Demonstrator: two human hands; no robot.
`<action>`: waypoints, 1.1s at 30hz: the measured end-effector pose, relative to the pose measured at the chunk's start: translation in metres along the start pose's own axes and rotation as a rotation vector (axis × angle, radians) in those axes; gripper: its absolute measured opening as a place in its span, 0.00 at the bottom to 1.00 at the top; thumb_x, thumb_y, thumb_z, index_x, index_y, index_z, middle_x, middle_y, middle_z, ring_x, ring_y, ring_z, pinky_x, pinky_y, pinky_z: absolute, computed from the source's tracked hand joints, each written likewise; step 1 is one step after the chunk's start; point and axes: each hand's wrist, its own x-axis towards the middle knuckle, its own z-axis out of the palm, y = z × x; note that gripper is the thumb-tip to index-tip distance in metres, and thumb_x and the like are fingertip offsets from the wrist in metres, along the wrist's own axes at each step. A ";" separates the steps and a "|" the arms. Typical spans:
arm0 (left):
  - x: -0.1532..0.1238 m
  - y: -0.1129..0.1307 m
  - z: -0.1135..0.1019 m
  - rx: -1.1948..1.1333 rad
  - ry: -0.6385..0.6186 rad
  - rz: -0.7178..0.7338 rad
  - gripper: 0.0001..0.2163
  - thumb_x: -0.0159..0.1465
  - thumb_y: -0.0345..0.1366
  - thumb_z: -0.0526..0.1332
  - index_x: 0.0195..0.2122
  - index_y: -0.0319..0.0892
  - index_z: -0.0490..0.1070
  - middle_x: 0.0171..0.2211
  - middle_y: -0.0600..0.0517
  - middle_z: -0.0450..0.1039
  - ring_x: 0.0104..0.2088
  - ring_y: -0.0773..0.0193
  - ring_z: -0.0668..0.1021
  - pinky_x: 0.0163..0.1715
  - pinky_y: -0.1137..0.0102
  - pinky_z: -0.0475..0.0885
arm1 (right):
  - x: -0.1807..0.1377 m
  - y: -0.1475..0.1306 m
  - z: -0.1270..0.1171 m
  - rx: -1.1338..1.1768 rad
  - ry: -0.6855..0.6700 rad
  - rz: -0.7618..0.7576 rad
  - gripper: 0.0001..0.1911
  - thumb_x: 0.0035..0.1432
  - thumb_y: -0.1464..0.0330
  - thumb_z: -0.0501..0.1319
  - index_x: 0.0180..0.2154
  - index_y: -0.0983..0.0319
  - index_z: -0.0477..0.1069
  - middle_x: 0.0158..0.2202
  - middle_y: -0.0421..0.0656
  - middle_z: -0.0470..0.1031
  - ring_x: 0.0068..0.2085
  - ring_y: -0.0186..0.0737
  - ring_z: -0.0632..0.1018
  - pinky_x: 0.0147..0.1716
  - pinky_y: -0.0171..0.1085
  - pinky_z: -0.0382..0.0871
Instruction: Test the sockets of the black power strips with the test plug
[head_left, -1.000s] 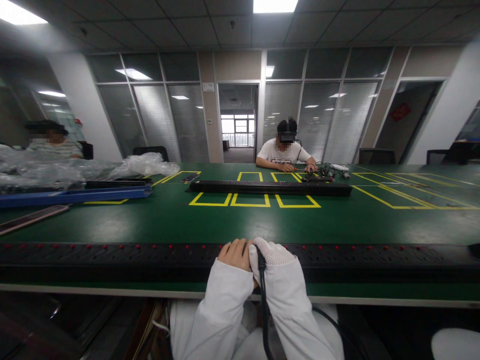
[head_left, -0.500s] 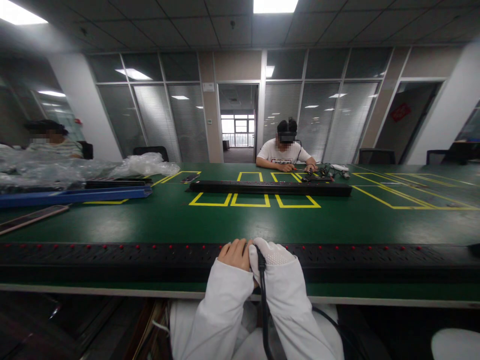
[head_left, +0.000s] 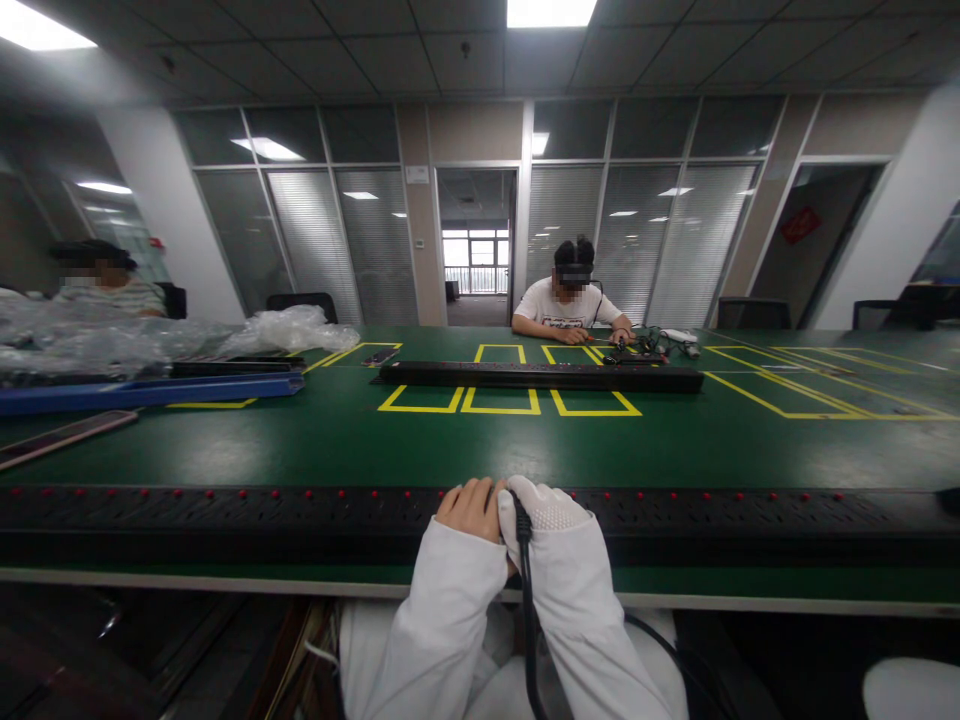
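Observation:
A long black power strip (head_left: 300,520) with a row of red buttons lies along the near edge of the green table. At its middle, my bare left hand (head_left: 469,508) is bent over the strip, fingers close together and tips hidden. Touching it on the right is my right hand (head_left: 553,505) in a white dotted glove. It is closed around the end of a black power cord (head_left: 527,600), whose ribbed sleeve shows at the thumb. What sits at the cord's end is hidden under the hands. The cord hangs down between my forearms.
A second black power strip (head_left: 540,376) lies farther back across yellow tape marks. On the left are clear plastic wrap (head_left: 292,328), a blue channel (head_left: 150,394) and a phone (head_left: 71,437). A co-worker (head_left: 566,300) sits opposite beside cables; another person (head_left: 105,285) sits far left.

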 end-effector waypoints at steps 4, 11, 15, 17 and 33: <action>0.000 0.000 0.000 -0.010 -0.008 -0.009 0.11 0.63 0.28 0.53 0.41 0.40 0.73 0.39 0.47 0.77 0.40 0.57 0.77 0.39 0.63 0.66 | 0.000 0.000 0.001 0.002 -0.001 0.001 0.20 0.60 0.56 0.51 0.45 0.64 0.67 0.40 0.43 0.70 0.39 0.32 0.72 0.40 0.38 0.67; 0.000 -0.002 0.000 -0.005 0.003 0.020 0.11 0.62 0.28 0.53 0.41 0.39 0.73 0.39 0.47 0.77 0.40 0.56 0.77 0.38 0.63 0.65 | 0.000 0.000 0.001 0.003 -0.002 0.004 0.19 0.60 0.57 0.52 0.45 0.64 0.67 0.41 0.43 0.70 0.39 0.32 0.72 0.40 0.38 0.68; -0.001 -0.003 0.000 -0.001 -0.038 0.022 0.11 0.63 0.28 0.53 0.42 0.39 0.73 0.40 0.47 0.77 0.40 0.57 0.77 0.38 0.63 0.65 | 0.000 0.000 0.001 0.004 -0.005 0.002 0.19 0.60 0.57 0.52 0.45 0.64 0.67 0.41 0.43 0.70 0.39 0.31 0.72 0.40 0.38 0.68; -0.002 -0.003 0.000 -0.002 -0.048 0.017 0.11 0.62 0.28 0.53 0.43 0.40 0.72 0.40 0.47 0.77 0.40 0.57 0.76 0.38 0.63 0.66 | 0.000 0.000 0.002 0.005 -0.004 0.001 0.19 0.60 0.57 0.52 0.45 0.64 0.67 0.41 0.43 0.70 0.39 0.31 0.72 0.40 0.38 0.68; -0.004 -0.002 0.000 -0.028 -0.071 0.016 0.12 0.61 0.29 0.53 0.44 0.39 0.71 0.41 0.46 0.76 0.41 0.55 0.76 0.39 0.62 0.66 | 0.000 0.002 0.004 0.015 0.000 -0.012 0.20 0.60 0.56 0.51 0.45 0.64 0.67 0.41 0.43 0.71 0.39 0.32 0.72 0.41 0.38 0.67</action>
